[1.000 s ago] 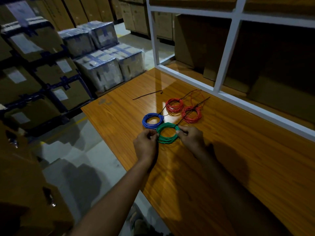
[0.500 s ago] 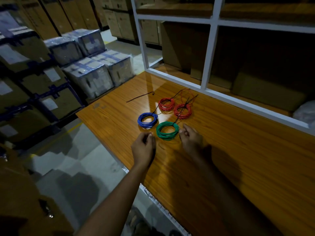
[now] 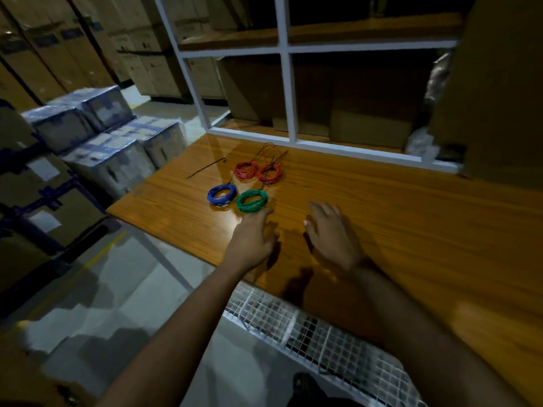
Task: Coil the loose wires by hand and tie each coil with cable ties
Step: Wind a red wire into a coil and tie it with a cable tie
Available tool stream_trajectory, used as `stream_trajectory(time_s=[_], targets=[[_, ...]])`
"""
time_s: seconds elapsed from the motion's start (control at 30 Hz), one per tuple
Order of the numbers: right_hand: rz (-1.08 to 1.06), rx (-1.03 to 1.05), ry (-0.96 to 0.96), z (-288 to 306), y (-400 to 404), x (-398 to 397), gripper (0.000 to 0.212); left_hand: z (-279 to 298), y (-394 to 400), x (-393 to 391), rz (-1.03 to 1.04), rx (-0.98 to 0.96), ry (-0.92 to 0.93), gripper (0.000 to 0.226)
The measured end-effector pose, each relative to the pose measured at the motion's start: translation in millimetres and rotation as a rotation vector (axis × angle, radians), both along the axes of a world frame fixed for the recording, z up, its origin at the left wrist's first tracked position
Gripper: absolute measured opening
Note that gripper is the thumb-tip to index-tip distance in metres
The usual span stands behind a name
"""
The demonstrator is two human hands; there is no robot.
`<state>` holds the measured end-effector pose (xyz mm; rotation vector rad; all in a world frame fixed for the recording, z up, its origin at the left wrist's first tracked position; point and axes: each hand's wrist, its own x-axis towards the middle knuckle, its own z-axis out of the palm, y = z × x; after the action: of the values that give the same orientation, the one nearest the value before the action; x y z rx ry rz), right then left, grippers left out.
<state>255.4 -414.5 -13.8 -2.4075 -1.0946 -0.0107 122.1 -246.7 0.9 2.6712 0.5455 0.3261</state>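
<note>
Head view, sole camera: worn on the person's head, wide-angle, facing forward and down over the wooden table [image 3: 382,218] from its near edge. Both forearms enter from below; shelving frame [image 3: 286,92] fills the background.

Four wire coils lie on the wooden table [image 3: 382,218]: two red ones, the left red coil [image 3: 245,169] and the right red coil [image 3: 270,173], one blue coil [image 3: 222,194] and one green coil [image 3: 252,200]. One loose black cable tie [image 3: 206,169] lies apart to their left. Two bare hands hover above the tabletop, the left hand [image 3: 251,237] and the right hand [image 3: 331,234].
</note>
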Motion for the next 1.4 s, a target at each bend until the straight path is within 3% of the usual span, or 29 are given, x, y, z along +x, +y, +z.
stream_trajectory(time_s=[0.5, 0.8, 1.07, 1.23, 1.3, 1.4], targets=[[-0.377, -0.218, -0.169, 32, -302, -95, 0.056, 30, -258, -24, -0.358, 0.102, 0.010, 0.064], [-0.590, -0.253, -0.150, 19, -482, -77, 0.059, 26, -422, 36, -0.563, 0.222, 0.008, 0.063], [-0.755, -0.324, -0.104, -3, -673, -40, 0.067, -3, -583, 86, -0.643, 0.202, 0.156, 0.060], [-1.146, -0.261, -0.154, -14, -756, -22, 0.070, -9, -644, 97, -0.675, 0.171, 0.183, 0.063], [-1.286, -0.272, -0.087, -17, -779, -16, 0.072, -10, -655, 99, -0.681, 0.170, 0.194, 0.064], [-1.301, -0.381, 0.057, -29, -796, -10, 0.053, -10, -663, 99, -0.679, 0.164, 0.188, 0.064]])
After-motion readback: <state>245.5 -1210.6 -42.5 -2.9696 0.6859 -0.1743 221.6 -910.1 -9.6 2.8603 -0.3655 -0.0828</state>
